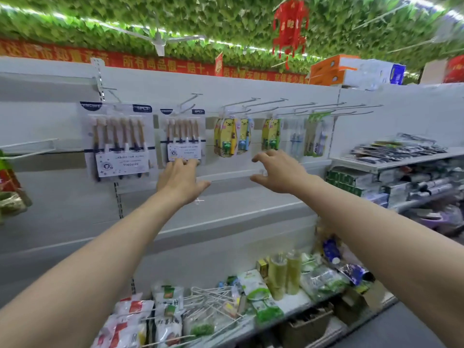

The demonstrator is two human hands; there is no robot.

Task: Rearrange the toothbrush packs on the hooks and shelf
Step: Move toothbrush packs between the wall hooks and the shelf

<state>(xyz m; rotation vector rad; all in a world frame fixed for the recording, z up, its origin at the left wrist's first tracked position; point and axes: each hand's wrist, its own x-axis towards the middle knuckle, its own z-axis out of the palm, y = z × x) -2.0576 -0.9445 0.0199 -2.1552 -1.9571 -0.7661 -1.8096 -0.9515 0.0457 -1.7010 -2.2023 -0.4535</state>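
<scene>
Reaching up with both hands toward the row of peg hooks (253,100) on the white back panel. With the left hand (179,179), touching the bottom edge of the smaller six-brush pack (184,136) by straight fingertips, thumb spread wide; no pinch, nothing gripped. With the right hand (278,172), hovering spread and loosely curved, empty, just below the yellow bear toothbrush pack (270,134) and apart from it. Hanging upright, both packs, long axis vertical, brush heads up. Further left, a larger six-brush pack (118,141); between the two hands, more yellow packs (231,136). Possibly a slim clear pack (295,139) further right, too blurred to name. Lying flat on the right-hand shelf (371,167): dark packs (396,146). Nearer to a lift: the left hand, directly under its pack. Probably calls for sliding the pack outward along its hook, toward the body, rather than pulling down.
</scene>
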